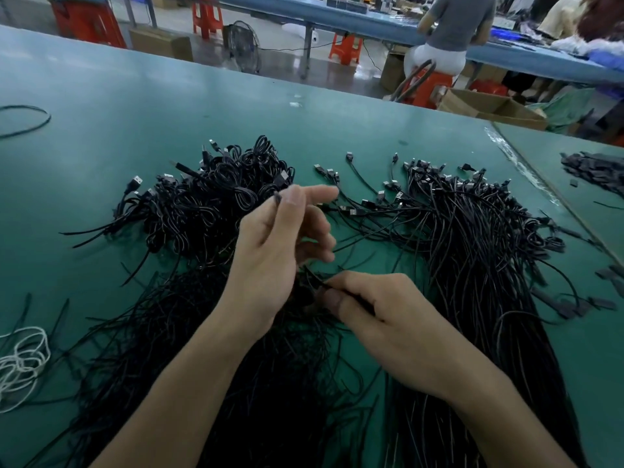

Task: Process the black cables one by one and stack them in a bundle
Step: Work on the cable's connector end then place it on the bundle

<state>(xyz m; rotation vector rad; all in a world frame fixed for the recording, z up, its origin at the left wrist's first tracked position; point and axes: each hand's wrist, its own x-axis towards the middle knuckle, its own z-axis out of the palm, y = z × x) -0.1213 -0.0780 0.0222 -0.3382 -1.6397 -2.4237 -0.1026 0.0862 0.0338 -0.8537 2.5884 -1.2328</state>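
Our left hand [270, 255] pinches the end of a cable [277, 198] between thumb and forefinger. Our right hand [381, 319] pinches a cable lower, over the loose strands [270, 373]. Coiled cables [219, 197] lie to the left on the table [135, 113], straight cables [472, 251] to the right.

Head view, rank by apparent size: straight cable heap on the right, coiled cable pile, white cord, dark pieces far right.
1. straight cable heap
2. coiled cable pile
3. white cord and dark pieces: they look alike and both are cut by the frame edge, so unranked.
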